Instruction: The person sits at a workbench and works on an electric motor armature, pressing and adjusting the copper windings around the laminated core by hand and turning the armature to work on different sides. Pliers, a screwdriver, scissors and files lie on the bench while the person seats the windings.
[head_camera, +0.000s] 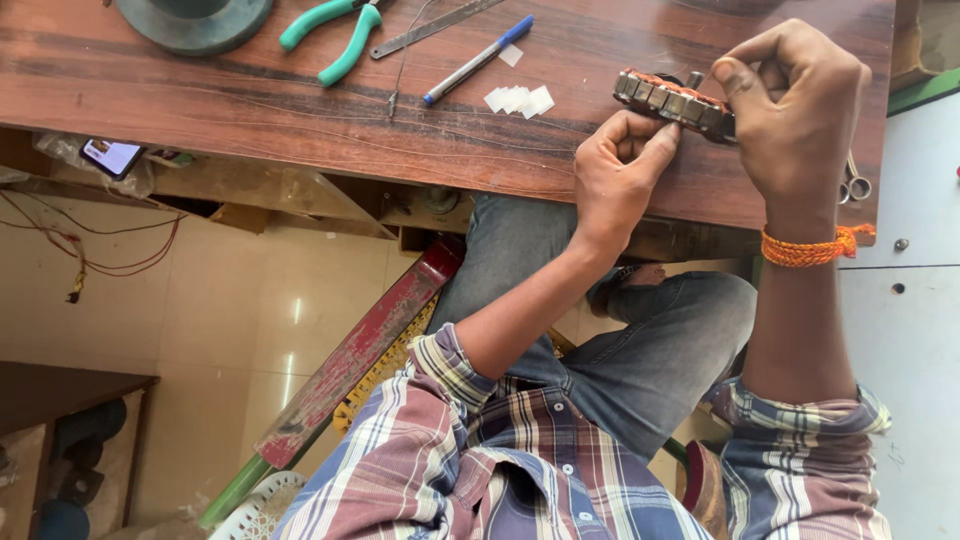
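Wooden workbench (300, 110) — both hands (790, 100) grip a wound stator (670, 100), seemingly copper-coiled.

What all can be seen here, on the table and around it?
Motor stator ring: one, metal with copper windings, at the table's front edge, held in both hands.
Pliers: one, green handles, on the table's far side.
Pen: one, white with blue cap, beside the pliers.
Metal ruler: one, grey, near the pen.
Paper slips: a few, white, mid-table.
Round dish: one, dark green, far corner.
Wooden table: one, brown.
Phone: one, lit screen, on the shelf under the table.
Scissors: one, metal, only the handles visible, by the right wrist.
Wristband: one, orange, right wrist.
Left hand: fingers pressing the ring's near side.
Right hand: gripping the ring's far end.
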